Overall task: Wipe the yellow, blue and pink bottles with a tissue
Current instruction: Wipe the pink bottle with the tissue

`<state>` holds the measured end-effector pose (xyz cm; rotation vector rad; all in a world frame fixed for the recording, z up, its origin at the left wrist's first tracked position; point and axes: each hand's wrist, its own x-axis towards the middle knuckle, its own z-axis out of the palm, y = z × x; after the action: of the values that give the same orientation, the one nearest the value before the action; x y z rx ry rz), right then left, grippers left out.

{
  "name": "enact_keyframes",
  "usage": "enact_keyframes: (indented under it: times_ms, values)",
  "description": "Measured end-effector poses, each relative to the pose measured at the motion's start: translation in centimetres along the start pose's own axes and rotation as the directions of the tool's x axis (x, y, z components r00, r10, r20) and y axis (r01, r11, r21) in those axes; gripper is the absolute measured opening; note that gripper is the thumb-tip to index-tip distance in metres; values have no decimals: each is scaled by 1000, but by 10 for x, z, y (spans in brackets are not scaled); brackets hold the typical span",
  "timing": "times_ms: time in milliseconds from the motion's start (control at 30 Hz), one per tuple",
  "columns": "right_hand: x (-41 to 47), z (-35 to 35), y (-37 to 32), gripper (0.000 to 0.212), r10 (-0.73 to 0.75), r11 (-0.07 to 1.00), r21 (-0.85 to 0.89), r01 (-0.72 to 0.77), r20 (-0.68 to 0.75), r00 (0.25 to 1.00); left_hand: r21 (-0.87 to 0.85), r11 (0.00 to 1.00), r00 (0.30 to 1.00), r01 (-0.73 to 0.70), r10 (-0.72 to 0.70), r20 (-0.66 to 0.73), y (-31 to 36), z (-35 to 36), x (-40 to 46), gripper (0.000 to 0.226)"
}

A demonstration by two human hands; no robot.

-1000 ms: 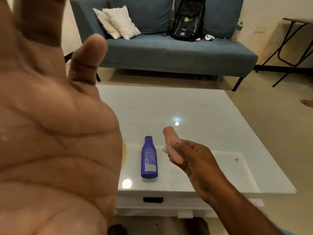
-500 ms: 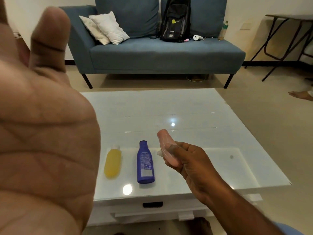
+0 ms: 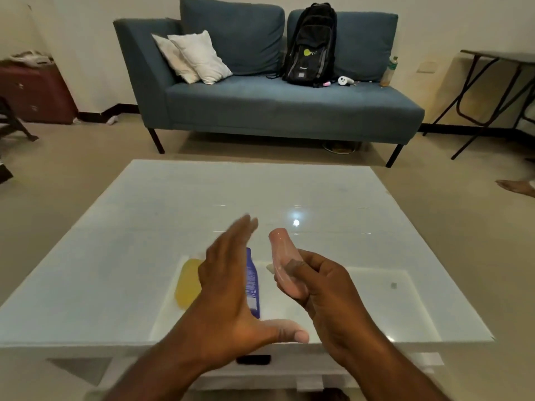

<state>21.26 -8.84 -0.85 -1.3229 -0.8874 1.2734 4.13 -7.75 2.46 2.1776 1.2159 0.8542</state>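
My right hand [image 3: 321, 287] grips the pink bottle [image 3: 282, 256], held tilted above the white table [image 3: 144, 227], with a scrap of white tissue [image 3: 269, 267] showing at its left side. My left hand [image 3: 228, 287] hovers with fingers straight and thumb spread, just left of the pink bottle and apart from it. Beneath it the blue bottle [image 3: 252, 285] lies on the table, partly hidden. The yellow bottle [image 3: 187, 282] lies to its left, its right side covered by my left hand.
A blue sofa [image 3: 275, 111] stands beyond the table with white pillows [image 3: 199, 57], a black backpack [image 3: 311, 44] and a bottle [image 3: 389, 72]. A red suitcase [image 3: 31, 94] is at far left, a folding table [image 3: 498, 82] at far right. A person's foot [image 3: 518, 187] is at the right edge.
My left hand dropped from right in front of the camera down to beside the pink bottle. The view shifted, revealing more of the room. My right hand kept hold of the pink bottle.
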Motion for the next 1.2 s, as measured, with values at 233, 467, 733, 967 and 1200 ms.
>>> enact_keyframes:
  times_ms: [233, 467, 733, 967, 1200]
  values:
    - [1, 3, 6, 12, 31, 998, 55, -33, 39, 999, 13, 996, 991, 85, -86, 103, -39, 37, 7, 107]
    - [-1, 3, 2, 26, -99, 990, -105, 99, 8, 995, -47, 997, 998, 69, -68, 16, -39, 34, 8, 98]
    - [-15, -5, 8, 23, -650, 560, -477, 677, 254, 716, -129, 989, 996, 76, -81, -38, -40, 17, 11, 113]
    - [-6, -9, 2, 35, -588, 639, -406, 653, 289, 756, -208, 978, 1000, -2, -2, -20, -26, 22, 0, 102]
    - [-7, -11, -1, 41, -606, 639, -378, 670, 289, 741, -256, 967, 1000, -4, 6, 8, -25, 21, -2, 115]
